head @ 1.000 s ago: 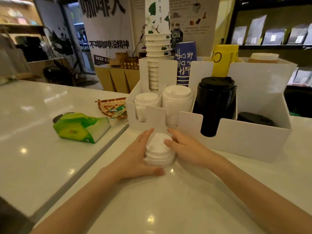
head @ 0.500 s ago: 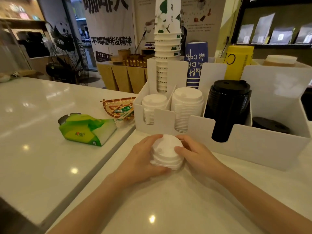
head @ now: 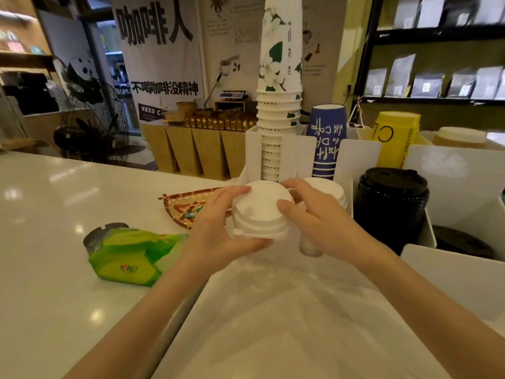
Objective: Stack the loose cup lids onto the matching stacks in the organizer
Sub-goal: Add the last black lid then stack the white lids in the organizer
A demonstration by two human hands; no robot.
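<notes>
A short stack of white cup lids is held off the counter between both hands. My left hand grips its left side and underside; my right hand grips its right side and top. The stack hangs in front of the white organizer, over its left front compartments. Behind my right hand a taller white lid stack stands in the organizer. The small white lid stack at the far left is hidden behind the held lids. A tall black lid stack fills the slot to the right, and a low black lid pile lies farther right.
Stacked paper cups, a blue cup stack and a yellow cup stack stand at the organizer's back. A green tissue pack and a woven tray lie on the white counter to the left.
Both hands have lifted the white lid stack off the counter and carried it up and forward toward the organizer's left front compartments. The camera moved closer.
</notes>
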